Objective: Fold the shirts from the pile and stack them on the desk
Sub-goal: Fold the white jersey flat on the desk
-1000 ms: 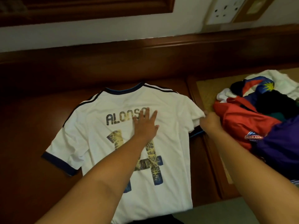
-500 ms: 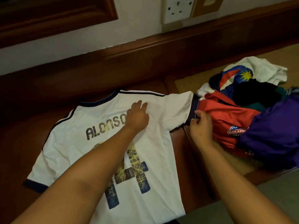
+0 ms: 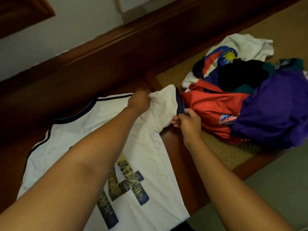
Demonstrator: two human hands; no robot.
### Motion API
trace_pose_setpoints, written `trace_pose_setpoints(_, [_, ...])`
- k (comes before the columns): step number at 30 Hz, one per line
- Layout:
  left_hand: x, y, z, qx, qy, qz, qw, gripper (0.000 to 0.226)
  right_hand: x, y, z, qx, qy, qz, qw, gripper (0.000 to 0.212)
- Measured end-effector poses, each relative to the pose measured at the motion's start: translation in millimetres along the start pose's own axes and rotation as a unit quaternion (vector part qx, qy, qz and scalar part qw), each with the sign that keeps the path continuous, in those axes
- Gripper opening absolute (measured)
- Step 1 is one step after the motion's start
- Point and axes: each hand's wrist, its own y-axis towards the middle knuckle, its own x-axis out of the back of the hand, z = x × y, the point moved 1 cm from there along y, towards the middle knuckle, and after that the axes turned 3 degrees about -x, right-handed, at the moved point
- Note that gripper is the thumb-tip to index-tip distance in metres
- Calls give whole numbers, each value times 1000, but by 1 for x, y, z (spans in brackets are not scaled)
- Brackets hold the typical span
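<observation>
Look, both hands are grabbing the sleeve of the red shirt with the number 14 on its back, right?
Not quite. The head view shows the shirt with the number 14 is the white jersey with dark trim, not red. The left hand and right hand both grip its sleeve. The red shirt lies in the pile beside it.

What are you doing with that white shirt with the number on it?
A person is folding it. The white jersey lies spread flat, number side up, on the wooden desk. The left hand grips the cloth at the shoulder, and the right hand pinches the dark cuff of the sleeve. No fold is made yet. A pile of unfolded shirts waits beside it, on the right.
</observation>
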Motion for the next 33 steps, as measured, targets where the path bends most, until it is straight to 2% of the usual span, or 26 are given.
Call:
trace_pose_setpoints(2, [3,-8,0,14,9,-20,1000,30,14,-4,-7,0,31,-33,999,13])
trace_pose_setpoints(4, [1,-18,-2,16,23,-5,1000,33,24,-8,-22,-15,32,-71,997,19])
trace_pose_setpoints(7, [-5,-24,-10,-28,59,11,998,43,29,-11,-39,-29,23,-100,994,17])
trace_pose_setpoints(9, [-6,-21,-23,-57,33,26,998,46,26,-8,-41,-29,29,-110,993,15])
trace_pose_setpoints(12, [-7,-12,-39,-67,14,54,996,41,24,-8,-35,-18,42,-118,992,32])
trace_pose_setpoints(14, [-4,-6,-45,-61,32,55,996,34,25,-5,-34,-20,25,-112,993,34])
trace_pose_setpoints(16, [2,0,-49,-54,48,37,997,31,26,1,-36,-25,5,-106,994,25])
trace_pose_setpoints(18, [10,3,-50,-32,31,-19,999,31,26,6,-37,-27,-10,-105,994,18])
trace_pose_setpoints(21, [17,-4,-44,0,-33,-96,995,32,24,-1,-31,-13,-71,-135,988,31])
trace_pose_setpoints(23, [15,-19,-33,7,-66,-115,991,34,20,-20,-28,38,-147,-178,972,49])
trace_pose_setpoints(25, [8,-43,-16,26,-102,-141,984,35,8,-47,-26,135,-218,-176,950,60])
trace_pose_setpoints(27, [-4,-74,7,67,-106,-157,980,37,-7,-61,-29,227,-277,-118,926,59])
trace_pose_setpoints(29, [-18,-107,32,110,-62,-157,979,42,-23,-55,-28,278,-356,-49,891,57])
trace_pose_setpoints(33, [-40,-162,80,203,39,-80,975,57,-43,-2,-21,272,-548,39,790,62])
